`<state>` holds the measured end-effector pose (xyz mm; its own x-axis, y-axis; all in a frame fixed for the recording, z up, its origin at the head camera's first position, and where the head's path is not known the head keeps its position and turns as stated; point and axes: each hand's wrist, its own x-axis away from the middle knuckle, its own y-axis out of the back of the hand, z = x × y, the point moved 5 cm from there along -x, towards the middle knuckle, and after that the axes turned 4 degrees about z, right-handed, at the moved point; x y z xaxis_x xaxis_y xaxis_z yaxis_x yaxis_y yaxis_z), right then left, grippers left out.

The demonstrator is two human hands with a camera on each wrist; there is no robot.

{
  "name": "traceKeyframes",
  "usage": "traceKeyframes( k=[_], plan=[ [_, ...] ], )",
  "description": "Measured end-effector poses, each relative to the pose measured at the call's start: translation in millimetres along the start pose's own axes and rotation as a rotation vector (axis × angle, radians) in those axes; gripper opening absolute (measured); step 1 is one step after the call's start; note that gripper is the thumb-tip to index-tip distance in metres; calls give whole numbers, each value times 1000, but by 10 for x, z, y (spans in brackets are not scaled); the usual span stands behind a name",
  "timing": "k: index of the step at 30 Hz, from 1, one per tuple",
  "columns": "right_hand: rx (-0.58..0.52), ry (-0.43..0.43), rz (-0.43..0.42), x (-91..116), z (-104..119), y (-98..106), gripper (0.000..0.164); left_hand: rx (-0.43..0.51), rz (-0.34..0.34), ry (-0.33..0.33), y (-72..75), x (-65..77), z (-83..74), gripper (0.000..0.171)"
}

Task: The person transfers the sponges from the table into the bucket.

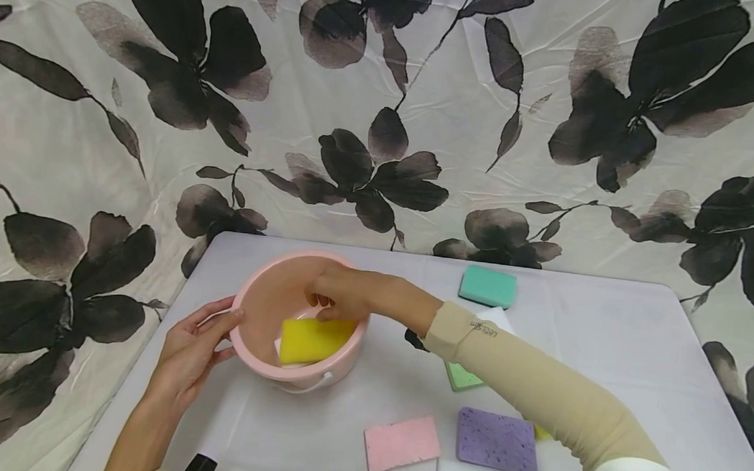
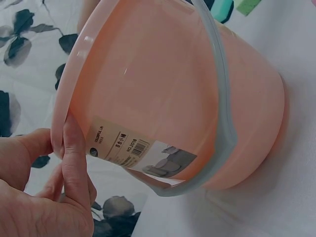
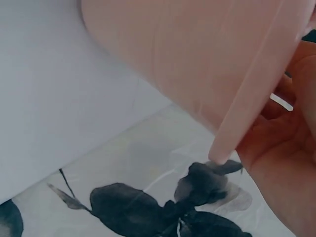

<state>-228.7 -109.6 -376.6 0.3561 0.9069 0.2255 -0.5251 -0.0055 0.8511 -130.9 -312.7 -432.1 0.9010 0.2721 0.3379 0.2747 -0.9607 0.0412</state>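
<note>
A pink bucket (image 1: 266, 297) with a pale handle stands at the table's back left. My left hand (image 1: 191, 354) pinches its rim on the left side; the left wrist view shows thumb and fingers about the rim, near a printed label (image 2: 116, 143). Over the right rim my right hand (image 1: 347, 291) reaches inside with bent fingers. A yellow sponge (image 1: 315, 341) lies slanted in the bucket, with something white under it. The right thumb is at the sponge's upper edge; whether it grips the sponge I cannot tell. The bucket wall (image 3: 197, 59) hides the fingertips in the right wrist view.
Right of the bucket lie a teal sponge (image 1: 487, 286), a green sponge (image 1: 462, 378) partly under the right forearm, a pink sponge (image 1: 402, 444) and a purple sponge (image 1: 497, 442). A yellow corner (image 1: 543, 433) shows beside the purple one. Flowered cloth (image 1: 355, 169) hangs behind the white table.
</note>
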Motion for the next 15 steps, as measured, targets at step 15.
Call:
traceKeyframes(
  k=[15],
  plan=[
    [-146,166,-157,312,-169,257,20,36,-25,9,-119,19,-29,65]
  ],
)
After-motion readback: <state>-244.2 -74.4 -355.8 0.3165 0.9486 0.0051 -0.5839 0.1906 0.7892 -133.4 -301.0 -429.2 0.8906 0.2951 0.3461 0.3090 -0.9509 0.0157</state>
